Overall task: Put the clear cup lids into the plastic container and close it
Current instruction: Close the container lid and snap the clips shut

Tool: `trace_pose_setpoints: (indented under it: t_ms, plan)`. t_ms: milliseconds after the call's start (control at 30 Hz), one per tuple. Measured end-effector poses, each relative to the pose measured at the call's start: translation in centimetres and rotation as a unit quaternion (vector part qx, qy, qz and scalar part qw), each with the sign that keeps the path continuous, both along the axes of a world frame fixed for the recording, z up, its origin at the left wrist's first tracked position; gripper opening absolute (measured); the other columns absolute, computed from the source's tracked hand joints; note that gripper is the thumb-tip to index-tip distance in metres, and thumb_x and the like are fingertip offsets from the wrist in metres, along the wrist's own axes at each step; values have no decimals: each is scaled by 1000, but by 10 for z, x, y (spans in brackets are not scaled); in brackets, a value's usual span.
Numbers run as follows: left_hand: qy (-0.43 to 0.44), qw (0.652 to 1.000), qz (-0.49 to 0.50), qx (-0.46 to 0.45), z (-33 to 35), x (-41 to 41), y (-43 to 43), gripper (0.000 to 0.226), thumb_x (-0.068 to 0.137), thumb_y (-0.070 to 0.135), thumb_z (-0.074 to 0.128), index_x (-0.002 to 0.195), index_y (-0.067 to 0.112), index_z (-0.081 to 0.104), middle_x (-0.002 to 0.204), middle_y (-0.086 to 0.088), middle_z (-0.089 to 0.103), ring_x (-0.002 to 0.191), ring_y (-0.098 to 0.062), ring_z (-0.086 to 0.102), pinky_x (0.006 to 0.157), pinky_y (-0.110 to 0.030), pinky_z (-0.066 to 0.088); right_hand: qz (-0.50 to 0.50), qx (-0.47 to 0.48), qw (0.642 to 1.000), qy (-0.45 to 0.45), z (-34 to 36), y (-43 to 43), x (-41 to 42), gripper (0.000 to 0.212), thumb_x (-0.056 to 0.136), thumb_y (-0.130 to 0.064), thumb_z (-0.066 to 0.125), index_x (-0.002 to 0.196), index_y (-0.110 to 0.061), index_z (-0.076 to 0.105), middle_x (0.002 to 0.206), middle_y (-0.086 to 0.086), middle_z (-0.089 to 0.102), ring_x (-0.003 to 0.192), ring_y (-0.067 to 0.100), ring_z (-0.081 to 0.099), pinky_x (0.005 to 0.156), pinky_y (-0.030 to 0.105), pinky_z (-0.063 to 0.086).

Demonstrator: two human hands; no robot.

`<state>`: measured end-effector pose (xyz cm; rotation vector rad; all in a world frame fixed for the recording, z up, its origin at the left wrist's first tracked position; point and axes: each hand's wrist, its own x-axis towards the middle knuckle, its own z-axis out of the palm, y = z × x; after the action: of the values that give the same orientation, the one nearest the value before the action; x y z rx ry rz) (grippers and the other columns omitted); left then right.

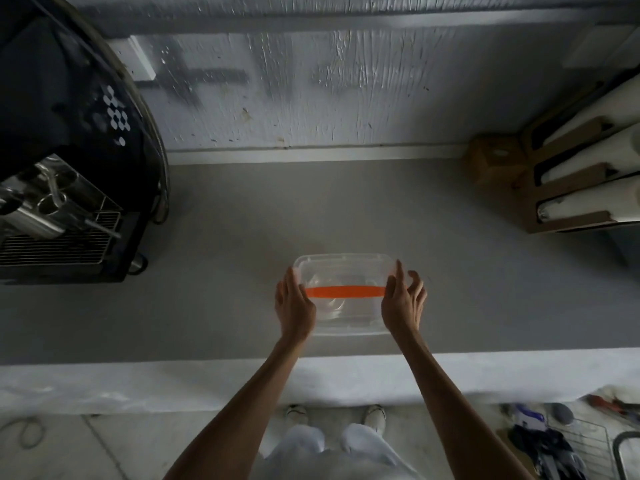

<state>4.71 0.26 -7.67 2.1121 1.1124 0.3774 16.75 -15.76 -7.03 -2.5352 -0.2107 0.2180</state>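
A clear rectangular plastic container (346,268) sits on the grey counter near its front edge, with a clear cover on top and an orange handle strip (346,292) across the middle. Faint round shapes of clear cup lids (329,308) show through the cover. My left hand (293,306) presses against the container's left side, fingers pointing away from me. My right hand (403,299) rests on its right edge, thumb on the cover and fingers curled over the side.
A black espresso machine (69,168) with a metal drip grate fills the left end of the counter. Cardboard dispensers with white rolls (581,174) stand at the right. The painted wall lies behind. A wire basket (588,441) with tools sits on the floor at right.
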Motion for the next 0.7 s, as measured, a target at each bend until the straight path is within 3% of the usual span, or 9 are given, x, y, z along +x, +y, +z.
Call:
trace_pose_setpoints:
  t_ms: [100, 200, 300, 367, 500, 567, 700]
  plan:
    - [0, 995, -20, -96, -1, 1, 18, 52, 93, 16, 36, 143, 3, 30, 148, -22, 35, 138, -36, 31, 115, -45, 24, 11, 77, 985, 157, -7, -7, 21, 62, 93, -44, 35, 151, -36, 13, 152, 22, 26, 138, 41, 28, 113, 50, 24]
    - [16, 989, -1, -150, 6, 1, 38, 60, 93, 19, 49, 146, 9, 24, 154, -18, 26, 143, -30, 24, 118, -43, 20, -6, 131, 973, 191, 1, -13, 36, 75, 89, -48, 42, 151, -35, 0, 159, 19, 14, 146, 38, 15, 118, 53, 15]
    - [74, 994, -21, -78, 19, 5, 37, 63, 97, 41, 37, 150, 18, 11, 160, -7, 8, 148, -25, 7, 118, -45, 4, 22, 39, 990, 133, 17, -8, 33, 66, 98, -52, 27, 151, -35, -7, 162, 6, -7, 149, 31, -10, 117, 51, -8]
    - [97, 992, -76, -14, 26, 14, 29, 65, 94, 50, 21, 150, 21, 5, 161, -2, 0, 148, -25, -3, 117, -48, -4, 95, -45, 994, 29, 24, 4, 26, 62, 98, -54, 17, 151, -34, -10, 161, 3, -16, 147, 29, -19, 114, 51, -16]
    - [132, 959, -203, 145, 22, 28, 16, 65, 95, 51, 7, 151, 19, 4, 160, -3, -1, 148, -26, -6, 119, -49, -4, 207, -136, 963, -104, 13, 31, 17, 61, 98, -50, 16, 153, -27, 3, 162, 3, -2, 149, 28, -8, 119, 54, -5]
    - [152, 945, -214, 195, 16, 27, 11, 61, 97, 47, 8, 151, 18, 4, 160, -4, 2, 148, -26, -5, 119, -49, 4, 214, -152, 958, -116, 7, 36, 13, 60, 99, -48, 16, 153, -25, 6, 162, 3, 4, 149, 24, -4, 120, 54, 3]
    - [164, 944, -190, 213, 12, 29, 5, 59, 99, 41, 16, 150, 17, 0, 160, -4, -3, 148, -25, -7, 117, -45, 3, 195, -157, 961, -117, 2, 36, 11, 59, 99, -49, 14, 153, -27, 4, 162, 1, 0, 150, 21, -5, 121, 50, 1]
